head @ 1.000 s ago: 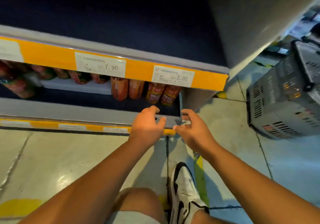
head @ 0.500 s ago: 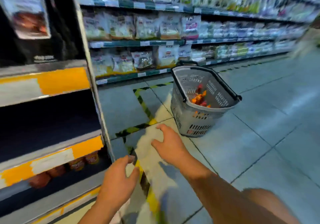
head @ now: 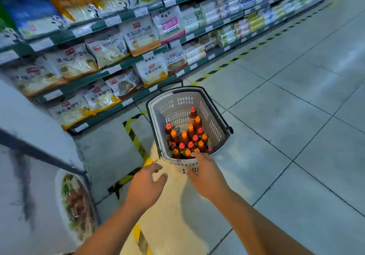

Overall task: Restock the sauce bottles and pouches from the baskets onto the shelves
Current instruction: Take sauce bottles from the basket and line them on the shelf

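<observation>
A grey plastic basket with a black handle stands on the floor ahead of me. Several sauce bottles with red and orange caps stand upright inside it. My right hand reaches over the basket's near rim, its fingertips at the nearest bottles, and holds nothing that I can see. My left hand hovers just left of the basket's near corner with spread, relaxed fingers and holds nothing.
Green shelves stocked with noodle bags run along the left and far side of the aisle. A shelf end panel with a food picture stands close at my left. Grey tiled floor with yellow-black tape lies to the right.
My view swung from the low sauce shelf round to the aisle. The basket came close, and both hands moved from the shelf edge to its near rim.
</observation>
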`<action>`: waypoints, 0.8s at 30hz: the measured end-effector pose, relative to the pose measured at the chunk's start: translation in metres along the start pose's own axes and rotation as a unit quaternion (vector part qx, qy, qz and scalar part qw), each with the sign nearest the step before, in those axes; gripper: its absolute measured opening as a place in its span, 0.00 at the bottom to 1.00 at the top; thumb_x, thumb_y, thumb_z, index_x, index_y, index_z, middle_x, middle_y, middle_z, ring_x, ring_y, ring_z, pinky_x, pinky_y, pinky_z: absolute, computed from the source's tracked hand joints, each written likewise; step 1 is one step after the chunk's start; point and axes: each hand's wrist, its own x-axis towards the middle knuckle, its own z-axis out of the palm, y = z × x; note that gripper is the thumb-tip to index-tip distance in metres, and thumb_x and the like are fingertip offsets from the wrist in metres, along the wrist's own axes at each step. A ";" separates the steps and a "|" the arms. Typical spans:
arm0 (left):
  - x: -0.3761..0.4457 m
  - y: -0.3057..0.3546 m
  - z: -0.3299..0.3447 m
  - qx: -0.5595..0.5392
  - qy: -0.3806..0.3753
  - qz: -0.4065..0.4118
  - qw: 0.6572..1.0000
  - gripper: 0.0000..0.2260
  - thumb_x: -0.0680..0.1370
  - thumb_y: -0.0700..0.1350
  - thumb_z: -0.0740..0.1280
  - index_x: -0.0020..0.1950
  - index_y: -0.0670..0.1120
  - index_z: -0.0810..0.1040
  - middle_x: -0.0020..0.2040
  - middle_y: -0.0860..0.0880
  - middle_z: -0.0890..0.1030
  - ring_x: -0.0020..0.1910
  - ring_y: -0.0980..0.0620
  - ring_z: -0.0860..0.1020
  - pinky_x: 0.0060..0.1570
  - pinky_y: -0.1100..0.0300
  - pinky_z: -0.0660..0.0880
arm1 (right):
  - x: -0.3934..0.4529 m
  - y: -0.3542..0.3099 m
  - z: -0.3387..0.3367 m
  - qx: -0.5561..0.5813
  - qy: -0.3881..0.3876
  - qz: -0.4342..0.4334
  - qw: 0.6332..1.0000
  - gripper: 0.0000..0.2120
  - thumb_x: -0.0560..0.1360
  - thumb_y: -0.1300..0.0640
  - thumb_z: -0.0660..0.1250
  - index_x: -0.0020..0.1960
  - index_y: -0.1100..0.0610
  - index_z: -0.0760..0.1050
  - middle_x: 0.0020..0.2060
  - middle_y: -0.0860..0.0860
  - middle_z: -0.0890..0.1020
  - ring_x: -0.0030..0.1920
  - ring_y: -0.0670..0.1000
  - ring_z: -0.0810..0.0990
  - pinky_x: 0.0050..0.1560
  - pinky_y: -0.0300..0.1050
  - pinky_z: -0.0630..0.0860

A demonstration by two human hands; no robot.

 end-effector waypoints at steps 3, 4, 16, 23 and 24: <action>0.028 0.047 -0.007 -0.006 -0.039 -0.029 0.999 0.17 0.81 0.54 0.67 0.70 0.52 0.78 0.63 0.53 0.80 0.63 0.51 0.77 0.61 0.56 0.73 | 0.019 0.005 -0.046 0.008 -0.011 0.034 0.999 0.25 0.78 0.51 0.71 0.74 0.51 0.70 0.68 0.50 0.76 0.68 0.53 0.75 0.67 0.49 0.74; 0.037 0.059 -0.009 -0.017 -0.049 -0.043 0.998 0.18 0.81 0.54 0.68 0.70 0.52 0.78 0.63 0.52 0.80 0.63 0.50 0.77 0.62 0.56 0.74 | 0.026 0.005 -0.058 0.007 -0.018 0.043 0.999 0.25 0.78 0.51 0.71 0.74 0.51 0.71 0.68 0.50 0.77 0.68 0.53 0.75 0.67 0.48 0.73; 0.178 0.071 0.003 -0.088 -0.129 -0.157 0.975 0.21 0.79 0.54 0.67 0.72 0.54 0.76 0.67 0.52 0.80 0.60 0.51 0.79 0.53 0.61 0.72 | 0.175 0.015 -0.093 -0.057 -0.150 0.126 0.979 0.20 0.77 0.53 0.69 0.69 0.50 0.73 0.62 0.51 0.79 0.60 0.55 0.80 0.58 0.51 0.79; 0.294 0.036 0.023 -0.081 -0.169 -0.183 0.965 0.09 0.79 0.48 0.67 0.58 0.47 0.79 0.55 0.47 0.81 0.56 0.42 0.81 0.55 0.47 0.79 | 0.307 0.044 -0.055 -0.113 -0.219 0.140 0.959 0.21 0.77 0.53 0.68 0.70 0.50 0.73 0.61 0.52 0.80 0.60 0.57 0.80 0.58 0.48 0.77; 0.310 0.030 0.025 -0.073 -0.167 -0.185 0.966 0.10 0.79 0.47 0.68 0.59 0.46 0.79 0.56 0.47 0.82 0.56 0.43 0.81 0.55 0.48 0.79 | 0.326 0.048 -0.048 -0.124 -0.225 0.140 0.956 0.20 0.78 0.52 0.68 0.69 0.50 0.73 0.61 0.53 0.79 0.60 0.57 0.80 0.59 0.49 0.78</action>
